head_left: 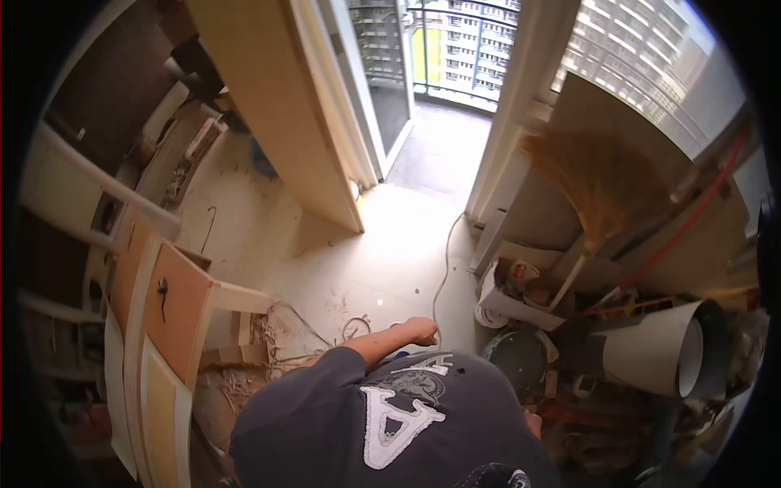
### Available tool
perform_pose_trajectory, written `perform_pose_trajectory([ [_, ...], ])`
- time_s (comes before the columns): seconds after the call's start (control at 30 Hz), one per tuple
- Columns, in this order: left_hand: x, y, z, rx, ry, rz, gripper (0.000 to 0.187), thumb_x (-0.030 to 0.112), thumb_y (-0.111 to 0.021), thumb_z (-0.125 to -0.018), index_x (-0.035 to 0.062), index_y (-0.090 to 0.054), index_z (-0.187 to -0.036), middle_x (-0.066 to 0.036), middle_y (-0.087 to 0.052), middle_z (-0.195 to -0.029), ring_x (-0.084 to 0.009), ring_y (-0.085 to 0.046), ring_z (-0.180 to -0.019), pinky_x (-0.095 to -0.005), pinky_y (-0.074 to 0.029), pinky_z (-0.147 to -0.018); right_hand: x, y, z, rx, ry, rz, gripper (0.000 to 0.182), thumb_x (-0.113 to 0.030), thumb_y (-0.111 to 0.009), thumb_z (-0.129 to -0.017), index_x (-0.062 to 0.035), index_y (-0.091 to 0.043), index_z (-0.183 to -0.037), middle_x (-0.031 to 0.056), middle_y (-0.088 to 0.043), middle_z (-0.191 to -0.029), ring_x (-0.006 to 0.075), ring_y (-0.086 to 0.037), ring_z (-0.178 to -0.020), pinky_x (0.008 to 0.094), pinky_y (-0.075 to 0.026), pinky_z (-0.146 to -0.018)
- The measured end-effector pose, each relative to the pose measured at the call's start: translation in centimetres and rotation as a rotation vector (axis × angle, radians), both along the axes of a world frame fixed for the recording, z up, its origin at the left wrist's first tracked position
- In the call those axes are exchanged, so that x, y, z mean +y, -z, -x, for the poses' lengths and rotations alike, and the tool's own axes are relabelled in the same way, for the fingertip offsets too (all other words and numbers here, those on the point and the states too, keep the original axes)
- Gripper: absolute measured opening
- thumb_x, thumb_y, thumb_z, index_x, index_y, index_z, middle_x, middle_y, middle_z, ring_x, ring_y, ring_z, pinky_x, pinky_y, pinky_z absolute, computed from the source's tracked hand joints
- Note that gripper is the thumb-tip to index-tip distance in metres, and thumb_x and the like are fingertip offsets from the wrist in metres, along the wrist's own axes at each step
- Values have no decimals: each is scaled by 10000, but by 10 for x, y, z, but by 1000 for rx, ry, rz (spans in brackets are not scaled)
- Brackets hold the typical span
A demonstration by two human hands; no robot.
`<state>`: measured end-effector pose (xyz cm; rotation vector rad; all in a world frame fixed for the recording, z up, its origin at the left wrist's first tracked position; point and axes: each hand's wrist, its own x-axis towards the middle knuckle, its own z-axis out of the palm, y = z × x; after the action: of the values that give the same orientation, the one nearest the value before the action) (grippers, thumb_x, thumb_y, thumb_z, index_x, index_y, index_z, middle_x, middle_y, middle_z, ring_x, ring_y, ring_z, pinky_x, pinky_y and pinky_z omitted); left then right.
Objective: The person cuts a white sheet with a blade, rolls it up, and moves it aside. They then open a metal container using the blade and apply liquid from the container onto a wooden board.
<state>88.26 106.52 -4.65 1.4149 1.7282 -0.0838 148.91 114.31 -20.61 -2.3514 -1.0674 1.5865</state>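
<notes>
My left arm reaches across in front of my dark grey T-shirt (325,407), which has white letters on it. My left hand (421,330) is closed around a thin grey cable (444,281), which runs over the floor from the doorway. Only a small part of my right hand (534,424) shows at my right side; its fingers are hidden by the shirt. Near that hand stands a dark round bucket (517,360). To the left of my left hand lies a looped cord (355,328) on the floor.
A wooden panel (285,114) stands beside the open balcony door (394,89). On the right are a straw broom (598,187), a box (521,297) and a large white cylinder (651,350). Wood shavings (240,386) lie by a wooden cabinet piece (175,301) at left.
</notes>
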Motion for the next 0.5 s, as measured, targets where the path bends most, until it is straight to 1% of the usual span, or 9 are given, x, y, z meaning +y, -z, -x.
perform_pose_trajectory([
  [0.03,-16,3,17,-33,-54,2,448,417,-669,-862,16,-728,-1053,-224,-712,-1080,-402,-674,-1042,-501,-541,-899,20,-44,53,30,-178,-57,351,-262,-641,-953,-96,-497,-679,45,-433,-619,182,-445,-546,390,-346,-513],
  [0.1,-58,11,53,-69,-192,-5,462,426,-668,-867,11,-726,-1059,-223,-709,-1101,-399,-670,-1061,-500,-535,-917,62,-88,136,110,-533,-154,357,-266,-623,-957,-103,-489,-669,35,-409,-616,179,-436,-551,377,-351,-522],
  [0.13,-79,17,73,-65,-274,-16,467,430,-668,-868,8,-727,-1057,-224,-707,-1110,-397,-669,-1069,-500,-533,-924,73,-90,169,180,-695,-230,348,-281,-617,-956,-87,-515,-687,52,-449,-632,198,-459,-569,382,-370,-543],
  [0.17,-98,18,95,-51,-353,-29,472,434,-667,-868,5,-727,-1055,-224,-706,-1119,-396,-667,-1076,-500,-530,-931,88,-55,191,265,-853,-306,345,-297,-611,-954,-70,-540,-705,68,-488,-647,217,-482,-587,386,-389,-565],
  [0.23,-140,5,136,-17,-504,35,482,437,-673,-865,-8,-731,-1042,-243,-704,-1113,-396,-671,-1078,-496,-533,-932,116,-29,265,291,-1110,-428,337,-337,-610,-944,-33,-594,-801,118,-571,-770,281,-545,-677,403,-434,-645],
  [0.33,-204,7,182,-16,-783,53,504,431,-673,-857,-38,-725,-1036,-265,-698,-1113,-402,-679,-1063,-489,-543,-915,138,-28,389,71,-1429,-576,457,-410,-626,-916,29,-679,-1033,221,-701,-1093,415,-663,-892,440,-514,-822],
  [0.43,-253,38,204,-11,-1045,12,510,419,-676,-844,-53,-721,-1032,-271,-700,-1098,-405,-686,-1039,-492,-547,-903,146,-54,506,82,-1669,-476,395,-390,-634,-921,-5,-688,-993,218,-690,-1088,409,-665,-965,461,-524,-817],
  [0.47,-264,57,206,-26,-1136,-27,503,400,-668,-830,-57,-719,-1033,-276,-703,-1076,-407,-690,-1023,-490,-548,-900,148,-57,543,90,-1725,-442,387,-388,-635,-921,-9,-684,-983,211,-683,-1068,400,-658,-945,458,-519,-801],
  [0.5,-271,53,205,-28,-1203,-16,506,400,-664,-827,-60,-718,-1031,-278,-703,-1071,-406,-691,-1021,-489,-548,-899,147,-57,577,96,-1776,-398,378,-385,-636,-921,-13,-680,-973,203,-677,-1049,392,-651,-925,456,-513,-785],
])
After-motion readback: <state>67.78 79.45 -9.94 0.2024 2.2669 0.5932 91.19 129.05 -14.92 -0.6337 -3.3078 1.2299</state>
